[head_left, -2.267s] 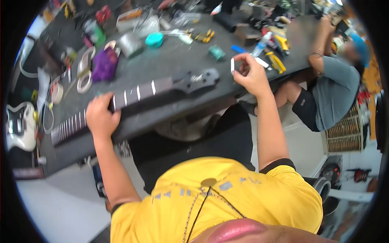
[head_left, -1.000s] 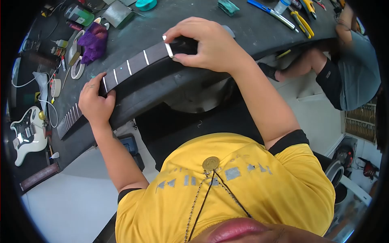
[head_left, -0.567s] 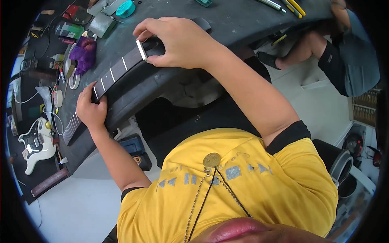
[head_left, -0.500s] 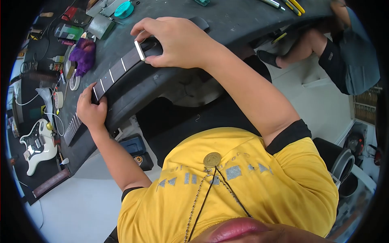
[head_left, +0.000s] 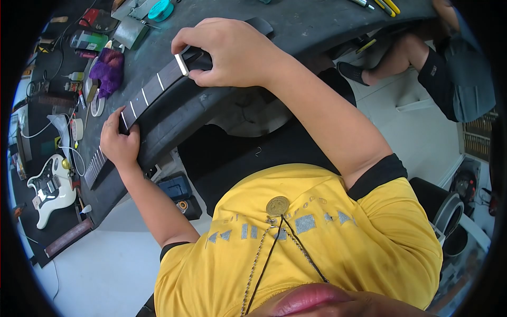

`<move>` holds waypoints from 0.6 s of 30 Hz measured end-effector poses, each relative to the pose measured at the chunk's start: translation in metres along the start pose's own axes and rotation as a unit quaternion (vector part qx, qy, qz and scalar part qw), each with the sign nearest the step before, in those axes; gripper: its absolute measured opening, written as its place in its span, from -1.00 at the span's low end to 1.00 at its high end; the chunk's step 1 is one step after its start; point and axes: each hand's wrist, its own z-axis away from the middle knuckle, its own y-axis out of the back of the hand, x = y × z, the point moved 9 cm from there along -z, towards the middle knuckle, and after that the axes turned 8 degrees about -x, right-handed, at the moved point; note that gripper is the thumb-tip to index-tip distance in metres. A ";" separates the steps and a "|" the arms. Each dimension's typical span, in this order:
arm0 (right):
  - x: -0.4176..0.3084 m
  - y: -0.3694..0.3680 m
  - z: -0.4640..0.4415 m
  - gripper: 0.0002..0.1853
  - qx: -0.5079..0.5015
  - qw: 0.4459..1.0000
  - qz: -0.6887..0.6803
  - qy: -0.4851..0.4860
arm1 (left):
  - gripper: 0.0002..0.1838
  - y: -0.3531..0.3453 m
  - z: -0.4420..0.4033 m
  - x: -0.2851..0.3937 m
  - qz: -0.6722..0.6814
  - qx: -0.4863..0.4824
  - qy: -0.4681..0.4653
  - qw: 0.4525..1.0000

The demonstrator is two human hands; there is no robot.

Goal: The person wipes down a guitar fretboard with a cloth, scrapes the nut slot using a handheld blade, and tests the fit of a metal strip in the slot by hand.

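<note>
A dark guitar neck (head_left: 154, 91) with pale frets lies diagonally along the bench edge. My left hand (head_left: 120, 140) is closed around its middle, thumb on the near side and fingers over the far side. At the upper end of the fingerboard a white nut (head_left: 181, 64) stands across the neck. My right hand (head_left: 227, 53) pinches the nut's two ends between thumb and fingers. Its palm hides part of the headstock (head_left: 260, 26), whose tip shows beyond the hand.
A purple cloth (head_left: 109, 73), a tape roll (head_left: 97, 107), a teal round container (head_left: 160, 10) and a metal block (head_left: 130, 33) lie beyond the neck. A white guitar body (head_left: 55, 190) lies at left. Another person's leg (head_left: 406, 58) shows at right.
The view has shifted slightly. My right hand has lifted a little at the nut, showing more of the dark headstock within its curve. My left hand keeps its hold.
</note>
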 end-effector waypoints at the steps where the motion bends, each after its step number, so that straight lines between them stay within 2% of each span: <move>1: -0.001 0.000 0.000 -0.58 0.006 1.000 0.003 0.008 | -0.46 0.000 0.000 0.001 0.000 0.001 0.001 1.000; 6: 0.002 -0.004 -0.001 -0.69 0.025 0.999 0.004 0.031 | -0.47 0.000 0.000 0.002 -0.002 -0.001 0.006 1.000; 11: 0.000 -0.002 0.000 -0.66 0.023 0.999 -0.008 0.037 | -0.46 -0.002 0.000 -0.002 0.003 -0.016 0.018 1.000; 18: 0.005 -0.002 -0.004 -0.65 0.006 0.999 -0.028 0.027 | -0.49 0.006 -0.001 0.009 0.021 0.012 -0.001 1.000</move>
